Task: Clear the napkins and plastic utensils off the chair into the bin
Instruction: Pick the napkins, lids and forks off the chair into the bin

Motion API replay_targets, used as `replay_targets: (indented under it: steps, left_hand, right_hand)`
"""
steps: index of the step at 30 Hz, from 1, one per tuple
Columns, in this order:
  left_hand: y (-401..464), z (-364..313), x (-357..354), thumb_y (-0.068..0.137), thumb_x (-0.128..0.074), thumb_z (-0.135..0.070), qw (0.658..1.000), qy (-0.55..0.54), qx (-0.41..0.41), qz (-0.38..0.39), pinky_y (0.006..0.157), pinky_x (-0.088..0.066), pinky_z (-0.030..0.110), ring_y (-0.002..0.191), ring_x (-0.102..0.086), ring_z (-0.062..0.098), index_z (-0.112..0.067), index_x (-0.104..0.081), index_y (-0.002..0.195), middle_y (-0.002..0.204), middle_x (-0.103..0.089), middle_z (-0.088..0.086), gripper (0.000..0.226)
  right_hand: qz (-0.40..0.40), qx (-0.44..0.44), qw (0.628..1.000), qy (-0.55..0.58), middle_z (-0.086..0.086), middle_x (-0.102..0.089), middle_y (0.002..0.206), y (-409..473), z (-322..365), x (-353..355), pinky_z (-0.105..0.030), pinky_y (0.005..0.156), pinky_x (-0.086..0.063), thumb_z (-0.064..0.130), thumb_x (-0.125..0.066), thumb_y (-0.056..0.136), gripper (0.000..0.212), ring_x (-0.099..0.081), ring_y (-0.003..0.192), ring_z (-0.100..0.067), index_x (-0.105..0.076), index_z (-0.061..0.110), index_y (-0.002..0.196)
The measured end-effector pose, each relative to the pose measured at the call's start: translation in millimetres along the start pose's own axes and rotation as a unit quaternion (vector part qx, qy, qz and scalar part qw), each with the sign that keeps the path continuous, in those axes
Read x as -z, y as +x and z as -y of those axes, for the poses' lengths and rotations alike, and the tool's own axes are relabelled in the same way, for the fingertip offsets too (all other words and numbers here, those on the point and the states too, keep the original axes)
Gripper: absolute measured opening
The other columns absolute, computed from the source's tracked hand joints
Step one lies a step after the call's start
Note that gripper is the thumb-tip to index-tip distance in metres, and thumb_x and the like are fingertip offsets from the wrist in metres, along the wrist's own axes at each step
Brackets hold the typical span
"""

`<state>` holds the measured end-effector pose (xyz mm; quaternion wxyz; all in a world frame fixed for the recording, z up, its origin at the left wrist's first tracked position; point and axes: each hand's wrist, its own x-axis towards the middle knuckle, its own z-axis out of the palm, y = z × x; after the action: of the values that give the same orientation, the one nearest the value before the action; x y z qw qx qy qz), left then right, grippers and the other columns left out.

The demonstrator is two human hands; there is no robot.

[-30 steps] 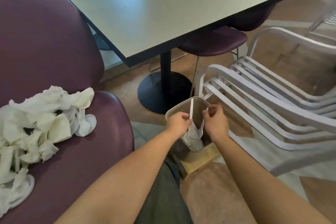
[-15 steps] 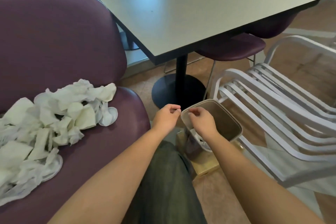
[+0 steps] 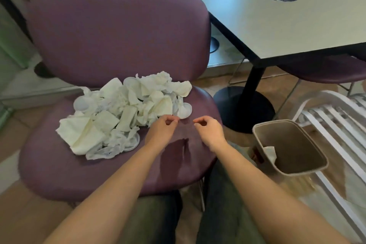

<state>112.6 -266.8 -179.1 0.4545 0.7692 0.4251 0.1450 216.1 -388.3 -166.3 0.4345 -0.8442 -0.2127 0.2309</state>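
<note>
A purple chair (image 3: pixel 99 164) fills the left and middle of the view. On its seat, toward the left and far side, lies a heap of crumpled white napkins (image 3: pixel 126 113) mixed with clear plastic utensils (image 3: pixel 185 110), round spoon-like pieces showing at the heap's right and near edges. The left hand (image 3: pixel 161 129) hovers at the heap's right near edge, fingers curled with thumb and fingertips close together; whether it already pinches anything cannot be told. The right hand (image 3: pixel 210 130) hangs just to its right over bare seat, fingers loosely curled, holding nothing. To the right of the chair, on the floor, stands a tan bin (image 3: pixel 309 168), tilted slightly; inside, against its left wall, sits a white napkin piece (image 3: pixel 270 153). Farther right is a white slatted chair (image 3: pixel 336 125), and a grey table (image 3: pixel 287 22) stands beyond.
</note>
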Motion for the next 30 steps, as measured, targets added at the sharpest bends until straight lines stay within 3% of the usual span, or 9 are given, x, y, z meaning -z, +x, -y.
replay_targets:
  steps: [6,10,13,16,19,24,27,30]
  left_hand:
    - [-31,49,62,0.089,-0.058,-0.025,0.991,0.099,0.007,-0.087,0.075,-0.049,0.031,0.093,-0.061,0.011,-0.035,-0.066,0.098,0.096,-0.064,-0.016,0.016]
    - [-45,79,86,0.084,-0.065,-0.024,0.945,0.281,-0.029,-0.164,0.08,-0.048,0.038,0.11,-0.048,0.021,-0.029,-0.063,0.113,0.114,-0.055,-0.002,0.03]
    - [-49,98,93,0.082,-0.071,-0.03,0.922,0.353,-0.03,-0.155,0.082,-0.048,0.039,0.109,-0.046,0.027,-0.022,-0.061,0.122,0.119,-0.051,0.007,0.042]
    - [-50,112,96,0.086,-0.068,-0.032,0.918,0.373,-0.036,-0.131,0.078,-0.049,0.04,0.111,-0.048,0.026,-0.021,-0.061,0.122,0.117,-0.052,0.007,0.038]
    - [-49,117,97,0.093,-0.059,-0.027,0.935,0.339,-0.026,-0.103,0.078,-0.048,0.038,0.117,-0.045,0.022,-0.022,-0.059,0.119,0.119,-0.05,0.003,0.026]
    - [-42,116,105,0.095,-0.054,-0.015,0.974,0.212,0.038,-0.071,0.079,-0.043,0.035,0.103,-0.052,0.021,-0.024,-0.055,0.094,0.105,-0.051,-0.001,0.01]
    - [-39,106,111,0.092,-0.057,-0.011,0.99,0.116,0.031,-0.066,0.071,-0.042,0.026,0.09,-0.057,0.018,-0.026,-0.052,0.083,0.094,-0.058,-0.003,0.018]
    - [-40,78,113,0.089,-0.062,-0.015,0.998,0.01,0.028,-0.057,0.063,-0.037,0.016,0.078,-0.056,0.007,-0.024,-0.055,0.085,0.087,-0.059,-0.01,0.012]
  right_hand:
    - [0.059,0.011,0.998,0.007,0.002,-0.07,0.1,-20,18,-58,-0.032,0.078,-0.052,0.018,-0.056,0.092,0.012,-0.061,0.082,-0.017,-0.067,0.023,0.096]
    - [0.093,0.017,0.996,-0.001,0.006,-0.068,0.093,-33,22,-87,-0.035,0.078,-0.055,0.019,-0.056,0.091,0.012,-0.062,0.076,-0.017,-0.064,0.027,0.092]
    - [0.107,0.015,0.994,0.0,0.008,-0.067,0.092,-41,22,-100,-0.034,0.079,-0.055,0.019,-0.055,0.091,0.013,-0.065,0.08,-0.016,-0.064,0.028,0.092]
    - [0.117,0.023,0.993,-0.007,0.01,-0.068,0.089,-46,25,-113,-0.035,0.081,-0.056,0.02,-0.055,0.091,0.014,-0.066,0.081,-0.015,-0.064,0.031,0.091]
    - [0.132,0.034,0.991,-0.009,0.01,-0.067,0.091,-49,28,-121,-0.038,0.081,-0.057,0.02,-0.055,0.091,0.014,-0.066,0.08,-0.014,-0.064,0.031,0.092]
    - [0.155,0.063,0.986,0.011,0.011,-0.063,0.096,-50,35,-131,-0.041,0.085,-0.056,0.014,-0.058,0.088,0.02,-0.062,0.087,-0.015,-0.065,0.028,0.1]
    - [0.176,0.148,0.973,-0.011,0.007,-0.056,0.117,-47,42,-132,-0.032,0.095,-0.047,0.005,-0.065,0.077,0.054,-0.053,0.105,-0.012,-0.057,0.027,0.125]
    - [0.219,0.202,0.954,-0.019,0.005,-0.044,0.141,-45,51,-135,-0.031,0.107,-0.037,0.012,-0.077,0.068,0.089,-0.038,0.127,-0.014,-0.038,0.038,0.143]
